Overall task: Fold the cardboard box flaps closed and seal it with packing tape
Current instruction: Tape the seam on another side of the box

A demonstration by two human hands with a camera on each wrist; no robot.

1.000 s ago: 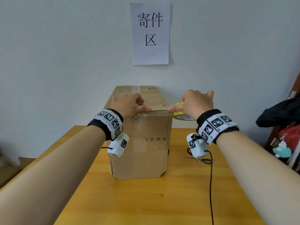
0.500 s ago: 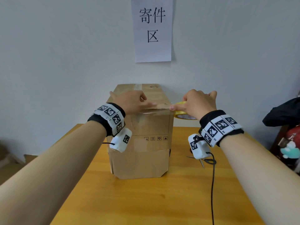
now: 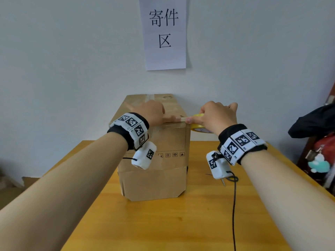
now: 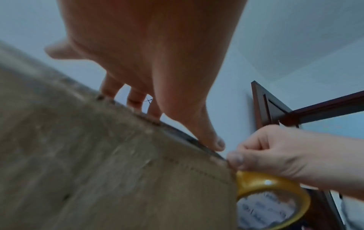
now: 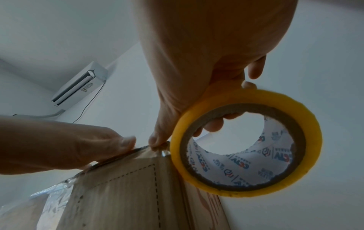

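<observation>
On the yellow wooden desk [image 3: 181,223] before a white wall, the tall brown cardboard box [image 3: 154,178] stands beneath a paper sign [image 3: 165,33]; the left hand [image 3: 152,113] presses straight fingers on its top edge, the right hand [image 3: 215,116] grips the yellow packing-tape roll [image 3: 197,126] at its top right corner.

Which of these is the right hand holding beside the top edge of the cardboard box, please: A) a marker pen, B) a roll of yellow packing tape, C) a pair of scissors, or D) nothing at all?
B: the right hand has its fingers curled through the core of the yellow tape roll at the cardboard box corner.
</observation>
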